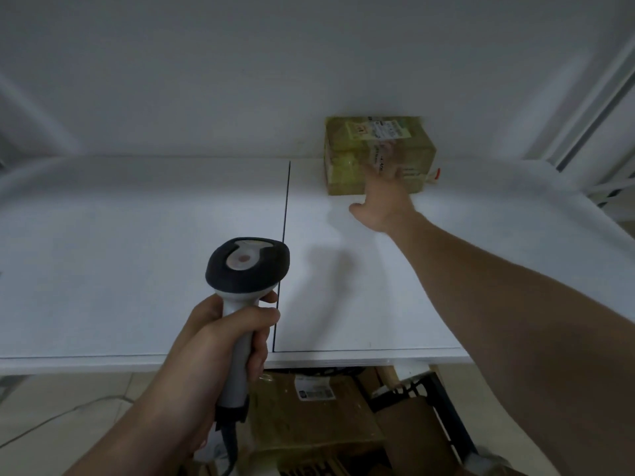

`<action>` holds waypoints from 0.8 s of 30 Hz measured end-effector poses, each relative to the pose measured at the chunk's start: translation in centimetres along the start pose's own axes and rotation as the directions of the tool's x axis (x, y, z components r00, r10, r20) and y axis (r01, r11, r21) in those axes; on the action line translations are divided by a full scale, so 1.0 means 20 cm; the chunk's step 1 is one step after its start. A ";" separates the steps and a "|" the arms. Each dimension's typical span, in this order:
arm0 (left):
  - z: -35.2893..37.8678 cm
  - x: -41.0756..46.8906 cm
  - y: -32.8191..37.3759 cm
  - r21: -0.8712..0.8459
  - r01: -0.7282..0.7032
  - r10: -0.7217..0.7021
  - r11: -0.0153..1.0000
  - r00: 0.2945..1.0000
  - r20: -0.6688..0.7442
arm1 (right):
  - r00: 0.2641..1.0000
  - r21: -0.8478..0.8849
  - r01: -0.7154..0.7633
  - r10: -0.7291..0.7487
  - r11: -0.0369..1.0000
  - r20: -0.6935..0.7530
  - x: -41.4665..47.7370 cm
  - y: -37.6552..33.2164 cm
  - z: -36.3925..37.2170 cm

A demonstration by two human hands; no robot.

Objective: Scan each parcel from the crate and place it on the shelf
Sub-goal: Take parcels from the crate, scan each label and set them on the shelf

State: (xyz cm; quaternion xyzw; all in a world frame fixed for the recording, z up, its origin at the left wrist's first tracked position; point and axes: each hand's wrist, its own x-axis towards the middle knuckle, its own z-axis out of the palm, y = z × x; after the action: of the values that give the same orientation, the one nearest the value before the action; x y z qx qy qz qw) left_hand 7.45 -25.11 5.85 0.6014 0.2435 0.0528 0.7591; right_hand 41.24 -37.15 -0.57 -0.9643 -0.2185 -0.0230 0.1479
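**A:** Where was the parcel (347, 159) at that moment?

**B:** On the white shelf (137, 252), far back towards its right rear corner, with its back side up against the wall (240, 80). It was a yellowish-brown taped box with a white printed label on top.

**A:** And the right hand (381, 197)?

**B:** Stretched out over the right half of the shelf, just in front of the parcel. Its fingers were straight and reached up the parcel's near face, touching it, and the thumb stuck out to the left above the shelf board. Nothing was curled around the box. The fingertips were blurred, so I couldn't tell how hard they pressed.

**A:** So the parcel lay beyond the hand?

**B:** Yes, straight ahead of the palm, farther from the front edge than the wrist was.

**A:** What about the left hand (223, 338)?

**B:** It gripped the pale handle of the scanner (245, 266), fingers wrapped round it. The scanner's dark head stood upright above the front edge of the shelf, beside the thin seam (283, 235) that ran from front to back. It was well apart from the parcel.

**A:** Anything below?

**B:** Under the front edge, a black crate (443, 400) showed brown cartons (309, 417) inside, one with a barcode label (316, 389). A thin cable (51, 420) lay on the floor to the left.
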 end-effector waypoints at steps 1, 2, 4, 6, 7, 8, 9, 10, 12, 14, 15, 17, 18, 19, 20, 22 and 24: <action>0.00 -0.01 0.00 0.004 -0.002 0.002 1.000 1.000 0.007 | 1.000 0.003 0.009 -0.009 1.000 -0.003 -0.05 -0.04 -0.01; 0.00 -0.01 0.01 0.015 -0.006 0.006 1.000 1.000 0.018 | 1.000 0.027 0.021 -0.021 0.999 -0.001 -0.12 -0.08 -0.02; 0.00 -0.03 0.01 0.029 -0.007 0.006 1.000 0.999 0.041 | 0.998 0.097 0.058 -0.060 0.994 0.016 -0.27 -0.15 -0.05; 0.01 -0.07 0.02 0.036 -0.003 0.001 0.999 0.998 0.063 | 0.994 0.150 0.102 -0.106 0.984 0.024 -0.47 -0.20 -0.11; 0.01 -0.09 0.02 0.044 -0.003 0.000 0.999 0.997 0.079 | 0.991 0.171 0.120 -0.127 0.978 0.032 -0.58 -0.22 -0.15; 0.02 -0.11 0.02 0.056 -0.003 -0.003 0.998 0.995 0.096 | 0.989 0.184 0.133 -0.144 0.974 0.046 -0.69 -0.23 -0.19; 0.02 -0.14 0.02 0.071 -0.002 -0.006 0.997 0.993 0.117 | 0.985 0.188 0.146 -0.160 0.971 0.064 -0.81 -0.24 -0.23; 0.03 -0.17 0.02 0.093 -0.004 -0.009 0.996 0.990 0.141 | 0.981 0.184 0.158 -0.176 0.970 0.085 -0.93 -0.25 -0.27; 0.05 -0.24 0.01 0.149 -0.006 -0.022 0.989 0.983 0.185 | 0.962 0.149 0.191 -0.215 0.970 0.170 -1.14 -0.25 -0.34; 0.07 -0.31 0.00 0.215 -0.010 -0.039 0.977 0.975 0.220 | 0.916 0.081 0.216 -0.230 0.973 0.329 -1.32 -0.24 -0.41; 0.08 -0.35 -0.01 0.259 -0.019 -0.045 0.966 0.970 0.240 | 0.886 0.050 0.216 -0.217 0.975 0.409 -1.40 -0.23 -0.44; 0.10 -0.42 -0.03 0.351 -0.049 -0.054 0.935 0.959 0.279 | 0.839 0.032 0.196 -0.184 0.980 0.511 -1.55 -0.22 -0.48; 0.10 -0.45 -0.04 0.387 -0.065 -0.057 0.920 0.953 0.298 | 0.828 0.033 0.188 -0.176 0.982 0.532 -1.61 -0.22 -0.49; 0.10 -0.47 -0.04 0.418 -0.078 -0.064 0.905 0.947 0.314 | 0.820 0.031 0.185 -0.172 0.982 0.546 -1.66 -0.23 -0.48; 0.10 -0.49 -0.04 0.447 -0.086 -0.073 0.890 0.943 0.326 | 0.811 0.029 0.190 -0.174 0.981 0.559 -1.71 -0.24 -0.48; 0.07 -0.50 -0.02 0.495 -0.089 -0.099 0.864 0.934 0.343 | 0.781 0.051 0.217 -0.205 0.975 0.590 -1.78 -0.27 -0.44; 0.04 -0.50 0.01 0.523 -0.081 -0.120 0.848 0.933 0.339 | 0.738 0.086 0.265 -0.260 0.960 0.623 -1.81 -0.31 -0.39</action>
State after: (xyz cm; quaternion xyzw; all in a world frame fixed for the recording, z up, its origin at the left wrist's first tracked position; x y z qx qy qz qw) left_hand -0.88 -29.49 9.11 0.7836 0.1119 -0.1352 0.5959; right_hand 5.95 -49.16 4.57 -0.8764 -0.3886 0.2784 0.0576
